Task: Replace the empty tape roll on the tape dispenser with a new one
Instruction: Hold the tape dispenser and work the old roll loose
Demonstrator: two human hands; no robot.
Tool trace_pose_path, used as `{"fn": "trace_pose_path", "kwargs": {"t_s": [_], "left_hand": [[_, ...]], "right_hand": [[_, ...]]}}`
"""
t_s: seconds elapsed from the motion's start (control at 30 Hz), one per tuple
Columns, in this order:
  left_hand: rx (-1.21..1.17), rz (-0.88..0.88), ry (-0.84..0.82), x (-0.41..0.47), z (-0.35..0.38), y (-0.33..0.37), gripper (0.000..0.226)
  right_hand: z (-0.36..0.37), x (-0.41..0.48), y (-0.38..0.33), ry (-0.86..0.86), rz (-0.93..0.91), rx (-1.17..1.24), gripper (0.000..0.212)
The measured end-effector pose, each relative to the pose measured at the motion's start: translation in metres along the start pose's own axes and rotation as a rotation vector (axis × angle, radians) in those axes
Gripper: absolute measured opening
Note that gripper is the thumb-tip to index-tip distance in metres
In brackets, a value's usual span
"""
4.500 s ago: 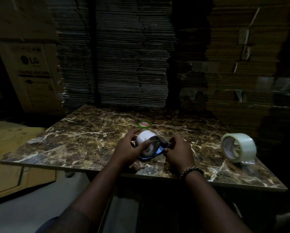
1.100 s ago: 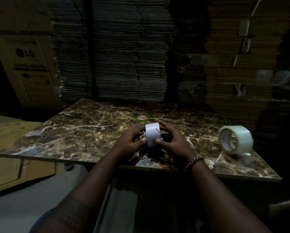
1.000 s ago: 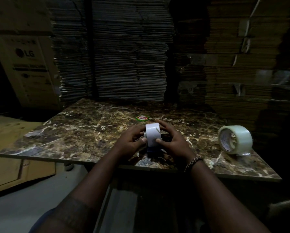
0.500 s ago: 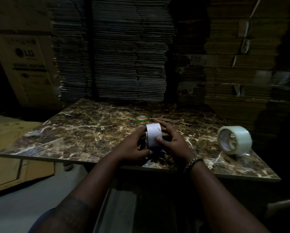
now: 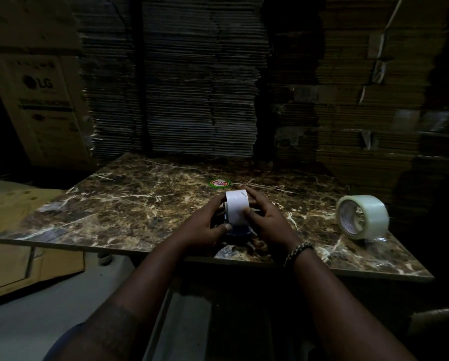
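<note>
— What's on the left?
— The left hand [image 5: 205, 225] grips the tape dispenser [image 5: 237, 230] at the marble tabletop's [image 5: 114, 204] near edge.
— Beside it?
— The right hand [image 5: 266, 220] clasps the empty white core [image 5: 236, 209], upright on the dispenser.
— Far right?
— A clear tape roll [image 5: 362, 217] stands on edge, well apart.

I see a dark brown marble-patterned surface [image 5: 129, 204] with pale veins, filling the middle of the frame, its near edge running across the lower centre. A round green and red sticker [image 5: 220, 183] lies flat near the centre. A roll of clear tape [image 5: 361, 220] stands on its edge at the right, well apart from the sticker.
</note>
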State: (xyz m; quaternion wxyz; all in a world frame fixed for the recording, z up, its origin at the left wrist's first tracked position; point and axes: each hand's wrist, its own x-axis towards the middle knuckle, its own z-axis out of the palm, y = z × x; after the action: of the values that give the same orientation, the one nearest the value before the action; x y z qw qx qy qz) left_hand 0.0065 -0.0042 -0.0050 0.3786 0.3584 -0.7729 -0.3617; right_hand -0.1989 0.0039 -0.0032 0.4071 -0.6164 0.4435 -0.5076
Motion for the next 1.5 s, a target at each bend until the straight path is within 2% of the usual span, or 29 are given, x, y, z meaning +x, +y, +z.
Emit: {"fn": "trace_pose_path", "kwargs": {"t_s": [0.17,0.37,0.67,0.9,1.07,1.3,1.5], "left_hand": [[-0.045,-0.012,0.026,0.002,0.001,-0.003,0.061],[-0.089,-0.007,0.04,0.004,0.001,-0.006,0.065],[-0.145,-0.021,0.041,0.004,0.0,-0.005,0.052],[-0.125,-0.049,0.055,0.005,-0.001,-0.011,0.054],[-0.109,-0.07,0.052,0.004,0.0,-0.007,0.053],[-0.074,-0.105,0.069,0.001,0.0,-0.006,0.061],[-0.038,-0.115,0.085,0.0,0.0,-0.002,0.058]], "right_hand": [[-0.001,0.003,0.001,-0.007,0.031,0.022,0.063],[-0.002,0.003,0.001,-0.008,0.015,0.016,0.054],[-0.001,-0.002,-0.004,0.007,0.032,0.022,0.055],[-0.001,-0.003,-0.007,0.005,0.042,0.001,0.057],[-0.004,-0.003,-0.006,-0.017,0.036,0.015,0.066],[-0.006,-0.002,-0.004,-0.006,0.036,0.069,0.063],[-0.006,0.0,-0.001,0.002,0.022,0.1,0.062]]}}
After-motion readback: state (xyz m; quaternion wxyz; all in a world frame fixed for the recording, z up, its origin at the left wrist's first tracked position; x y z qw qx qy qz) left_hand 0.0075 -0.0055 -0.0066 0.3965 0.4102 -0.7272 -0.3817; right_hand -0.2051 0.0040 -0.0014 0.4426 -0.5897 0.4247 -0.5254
